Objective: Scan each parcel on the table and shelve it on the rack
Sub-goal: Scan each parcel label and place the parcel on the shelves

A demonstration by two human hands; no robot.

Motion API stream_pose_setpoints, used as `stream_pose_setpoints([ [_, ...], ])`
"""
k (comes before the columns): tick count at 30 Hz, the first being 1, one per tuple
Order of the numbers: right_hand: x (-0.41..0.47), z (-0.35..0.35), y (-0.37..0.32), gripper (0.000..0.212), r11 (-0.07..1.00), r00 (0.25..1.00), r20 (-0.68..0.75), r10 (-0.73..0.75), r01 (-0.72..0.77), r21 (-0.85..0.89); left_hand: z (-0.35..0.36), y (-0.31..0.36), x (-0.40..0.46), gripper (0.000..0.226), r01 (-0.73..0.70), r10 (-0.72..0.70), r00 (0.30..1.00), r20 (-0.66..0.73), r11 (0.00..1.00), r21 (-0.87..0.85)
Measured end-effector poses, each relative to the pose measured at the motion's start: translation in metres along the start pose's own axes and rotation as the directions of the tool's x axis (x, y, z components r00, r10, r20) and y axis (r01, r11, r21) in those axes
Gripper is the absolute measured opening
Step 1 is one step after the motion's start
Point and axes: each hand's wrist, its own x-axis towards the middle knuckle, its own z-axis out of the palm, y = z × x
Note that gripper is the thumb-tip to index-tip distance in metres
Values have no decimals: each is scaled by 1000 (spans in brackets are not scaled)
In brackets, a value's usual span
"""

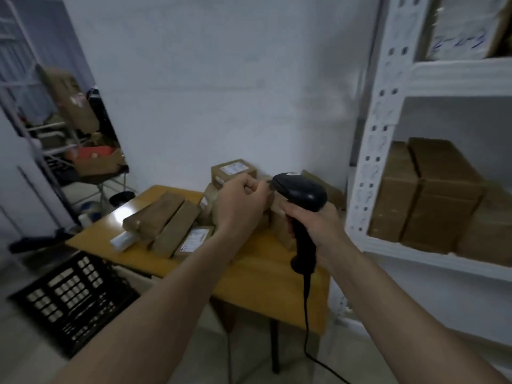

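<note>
Several brown parcels lie on the small yellow table [263, 284]: two long ones [163, 217], a labelled flat one [195, 239] and a labelled box [232, 171] at the back. My left hand [239, 203] is raised over the pile, fingers curled round the edge of a brown parcel [273, 207] that it mostly hides. My right hand [315, 225] grips the handle of a black barcode scanner [300, 195], whose head points left at that parcel. The white rack [376, 167] stands to the right with brown boxes [432, 195] on its middle shelf.
The scanner's cable [306, 328] hangs down in front of the table. A black plastic crate [74, 300] sits on the floor at the left. A labelled parcel [465, 26] is on the rack's top shelf. A cluttered cart [83, 151] stands at the far left.
</note>
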Motion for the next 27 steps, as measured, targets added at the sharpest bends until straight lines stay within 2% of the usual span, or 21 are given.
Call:
stream_pose_setpoints([
  [6, 8, 39, 63, 23, 984, 985, -27, 171, -172, -38, -36, -96, -16, 30, 173, -178, 984, 32, 978, 117],
  [10, 23, 51, 93, 20, 960, 962, -38, 269, -271, -74, -34, -144, -20, 33, 275, -285, 958, 42, 947, 167],
  [15, 56, 60, 122, 15, 937, 939, -69, 336, -341, -80, -19, -184, -13, 23, 384, -413, 901, 132, 901, 202],
  [23, 131, 53, 141, 18, 906, 904, -108, 415, -421, -47, 23, -222, 57, 9, 443, -499, 848, 176, 851, 281],
  [27, 168, 42, 144, 15, 894, 890, -120, 440, -447, -35, 49, -237, 89, 16, 466, -528, 829, 182, 834, 295],
])
